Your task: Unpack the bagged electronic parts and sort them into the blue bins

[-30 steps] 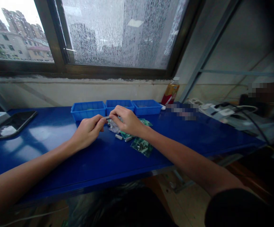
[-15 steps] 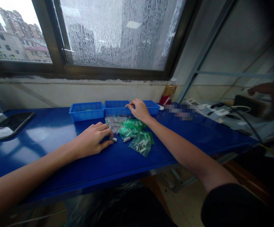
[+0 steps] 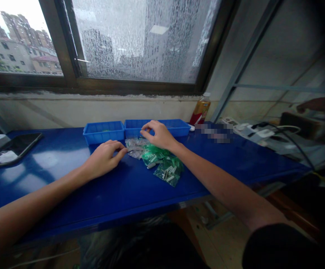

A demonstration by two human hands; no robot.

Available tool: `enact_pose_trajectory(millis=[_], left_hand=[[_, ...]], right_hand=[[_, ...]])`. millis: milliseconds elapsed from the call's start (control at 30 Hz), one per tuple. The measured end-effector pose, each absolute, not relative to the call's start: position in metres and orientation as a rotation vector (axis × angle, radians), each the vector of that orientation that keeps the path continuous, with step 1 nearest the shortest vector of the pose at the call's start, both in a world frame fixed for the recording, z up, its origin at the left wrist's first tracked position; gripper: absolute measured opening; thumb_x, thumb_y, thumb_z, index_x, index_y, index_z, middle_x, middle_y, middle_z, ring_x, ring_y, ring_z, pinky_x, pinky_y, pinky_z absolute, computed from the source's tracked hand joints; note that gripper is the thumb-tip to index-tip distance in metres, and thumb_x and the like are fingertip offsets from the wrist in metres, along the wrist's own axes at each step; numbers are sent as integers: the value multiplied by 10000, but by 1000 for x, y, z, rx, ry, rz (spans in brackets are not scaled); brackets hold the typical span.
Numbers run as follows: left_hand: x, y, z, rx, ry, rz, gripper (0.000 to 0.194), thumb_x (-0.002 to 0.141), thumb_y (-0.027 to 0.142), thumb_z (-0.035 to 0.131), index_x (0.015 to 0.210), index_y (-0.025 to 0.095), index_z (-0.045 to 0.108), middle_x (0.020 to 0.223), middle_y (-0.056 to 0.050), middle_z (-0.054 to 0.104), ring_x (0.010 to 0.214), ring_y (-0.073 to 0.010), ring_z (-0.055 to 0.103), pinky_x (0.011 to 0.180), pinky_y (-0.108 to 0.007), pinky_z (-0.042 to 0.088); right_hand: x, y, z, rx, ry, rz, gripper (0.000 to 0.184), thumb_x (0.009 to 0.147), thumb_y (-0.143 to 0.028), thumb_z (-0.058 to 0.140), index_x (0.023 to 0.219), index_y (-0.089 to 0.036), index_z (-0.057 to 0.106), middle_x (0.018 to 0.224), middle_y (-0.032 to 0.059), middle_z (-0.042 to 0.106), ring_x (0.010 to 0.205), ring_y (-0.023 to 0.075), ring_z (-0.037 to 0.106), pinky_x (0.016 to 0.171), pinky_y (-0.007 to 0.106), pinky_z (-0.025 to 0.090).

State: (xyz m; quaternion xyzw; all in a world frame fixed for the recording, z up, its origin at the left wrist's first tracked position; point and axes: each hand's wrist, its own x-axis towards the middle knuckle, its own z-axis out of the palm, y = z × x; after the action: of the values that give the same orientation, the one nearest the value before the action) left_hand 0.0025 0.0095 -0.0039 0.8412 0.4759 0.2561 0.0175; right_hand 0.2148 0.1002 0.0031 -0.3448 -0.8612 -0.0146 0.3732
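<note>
My left hand is closed in a pinch just left of the small bags, its wrist low over the blue table. Something thin and dark shows at its fingertips, too small to name. My right hand hovers in front of the middle blue bin, fingers curled together; what they hold, if anything, I cannot make out. Beneath and beside it lie clear plastic bags and green plastic bags. Nearest me is a green-tinted bag with several small white and metallic pieces inside.
Blue bins line the wall: a left bin, a middle bin and a right bin. A drink bottle stands behind them. A tablet lies at far left. Cables and white devices crowd the right, near another person's hand.
My left hand has drawn back slightly left and up; the white cylinder at its fingers no longer shows. My right hand has come left and down from the bins toward the bags.
</note>
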Motion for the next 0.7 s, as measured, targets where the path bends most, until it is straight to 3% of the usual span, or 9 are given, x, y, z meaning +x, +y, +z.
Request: enact_pose_trajectory(millis=[133,300,400,567,700], left_hand=[[0,12,0,2394,1511,887,432,889,408,306,750,151,625,741,-60,679,696,-186,598,654,-284,431],[-1,15,-5,2226,1407,965,444,884,448,317,719,154,606,748,-47,681,717,-179,610,678,-275,443],[0,14,-6,2175,1385,998,447,900,452,296,733,153,584,746,-45,663,723,-172,610,678,-276,455],[1,10,-6,2337,1418,1156,312,856,403,458,1038,160,528,843,-36,647,760,-160,603,660,-269,460],[2,7,-5,2457,1419,1156,214,853,328,470,960,159,544,797,-28,629,725,-146,585,636,-258,446]], right_hand=[[192,64,9,-545,-2465,34,228,782,-330,598,927,-154,591,825,38,568,821,161,494,772,302,384],[182,53,5,-537,-2451,53,102,822,-242,535,875,-160,566,821,37,556,814,153,492,756,291,386],[182,54,4,-555,-2408,73,128,855,-260,499,868,-149,562,824,47,559,808,149,497,751,289,389],[181,54,4,-599,-2356,63,209,896,-274,439,827,-134,579,794,53,563,785,148,504,720,281,386],[181,53,3,-598,-2346,83,245,909,-265,404,794,-138,578,752,39,546,747,138,502,700,276,384]])
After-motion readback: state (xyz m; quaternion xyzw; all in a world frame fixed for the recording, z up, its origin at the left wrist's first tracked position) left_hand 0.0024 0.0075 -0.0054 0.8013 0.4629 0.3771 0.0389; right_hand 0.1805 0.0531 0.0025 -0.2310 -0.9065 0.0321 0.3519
